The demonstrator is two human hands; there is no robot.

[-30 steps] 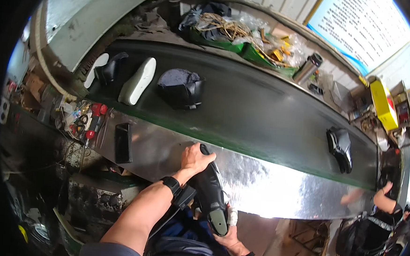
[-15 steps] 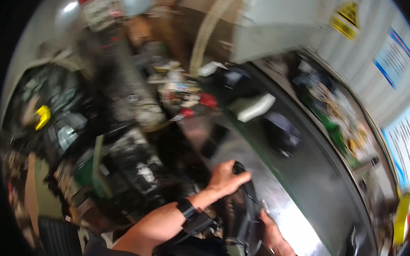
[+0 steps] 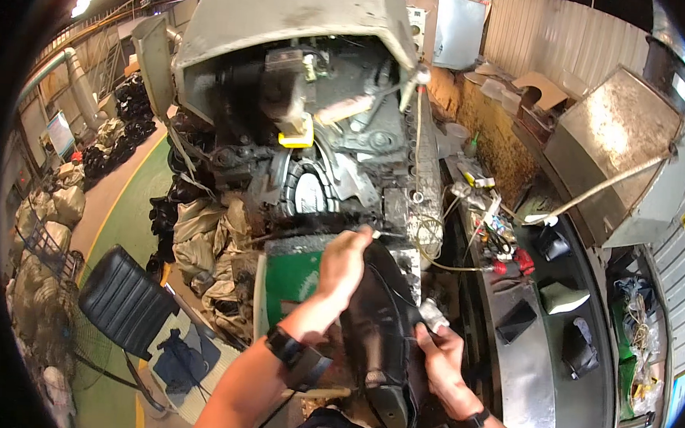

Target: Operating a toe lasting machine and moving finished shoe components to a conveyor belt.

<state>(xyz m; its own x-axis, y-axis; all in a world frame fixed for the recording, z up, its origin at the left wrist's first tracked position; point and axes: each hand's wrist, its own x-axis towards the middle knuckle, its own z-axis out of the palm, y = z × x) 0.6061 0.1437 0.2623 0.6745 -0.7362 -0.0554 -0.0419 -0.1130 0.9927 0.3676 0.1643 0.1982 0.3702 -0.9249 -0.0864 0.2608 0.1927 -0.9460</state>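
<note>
A black leather shoe upper [image 3: 376,306], seemingly on a last, lies lengthwise in front of me, its heel end toward my body. My left hand [image 3: 342,270] is closed on its far left edge, thumb near the tip. At its right side, my right hand [image 3: 445,360] pinches a small whitish object [image 3: 433,314], whose kind I cannot make out. Beyond the shoe stands a large, grimy machine [image 3: 347,136] with a shoe-shaped part [image 3: 306,190] at its middle. A thin cord or thread runs by the shoe's right edge.
To the right, a metal ledge [image 3: 524,382] runs beside a dark conveyor belt [image 3: 598,394] carrying several shoe uppers. A red-handled tool [image 3: 514,263] lies among cables. A black chair [image 3: 125,299] and tan sacks [image 3: 207,245] stand left. A green panel [image 3: 283,285] sits below the machine.
My view has swung left from the conveyor to face the machine. Both hands have carried the shoe along to the machine's front, keeping hold of it.
</note>
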